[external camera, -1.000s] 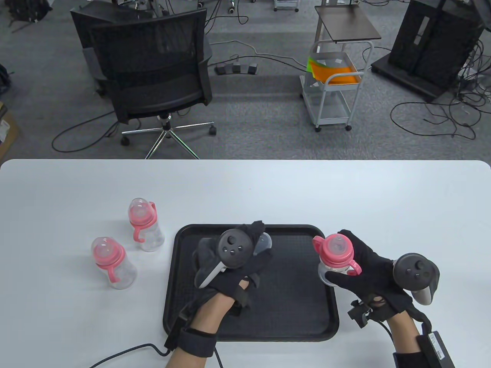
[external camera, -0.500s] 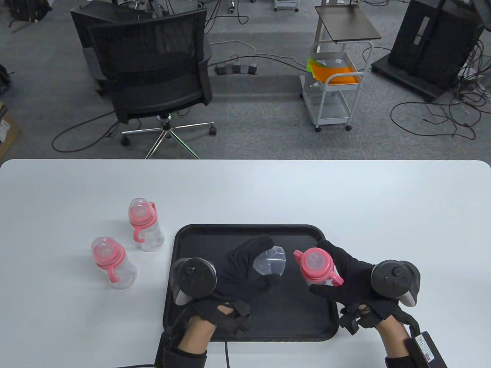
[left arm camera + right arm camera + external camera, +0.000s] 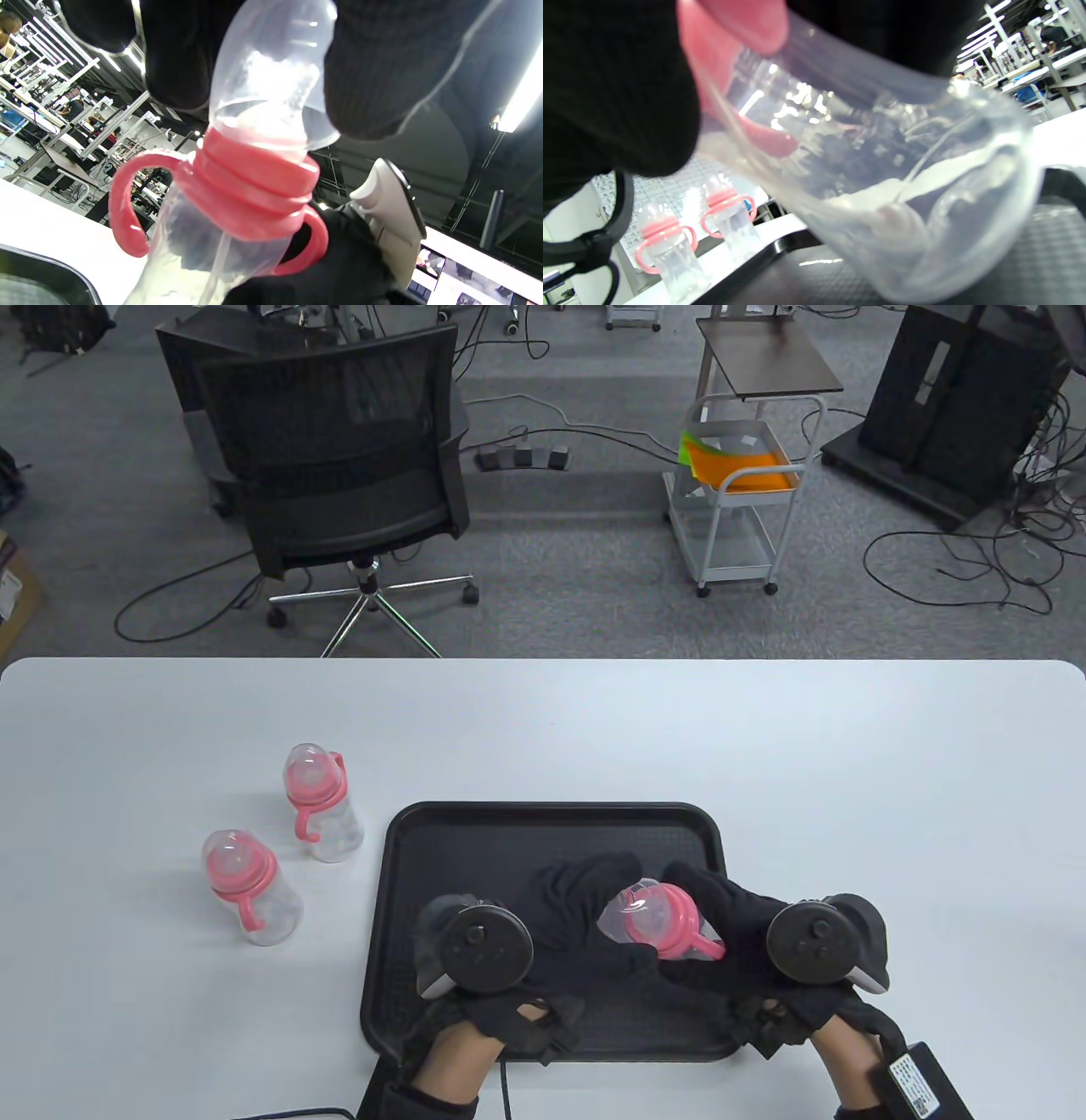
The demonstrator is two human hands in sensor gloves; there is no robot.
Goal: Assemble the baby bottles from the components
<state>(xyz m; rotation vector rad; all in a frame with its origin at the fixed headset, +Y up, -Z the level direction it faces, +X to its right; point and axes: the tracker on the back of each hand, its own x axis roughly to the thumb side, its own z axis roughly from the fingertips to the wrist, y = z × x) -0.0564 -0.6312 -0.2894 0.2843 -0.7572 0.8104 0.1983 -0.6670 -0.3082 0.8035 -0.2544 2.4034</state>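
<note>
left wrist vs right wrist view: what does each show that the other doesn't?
Left wrist only: the clear cap pinched by the left hand's fingers over the pink collar, with both its handles.

Right wrist only: the bottle's clear body and base over the black tray, plus two finished bottles on the table behind.

Both: the same bottle, close up, and gloved fingers.
</note>
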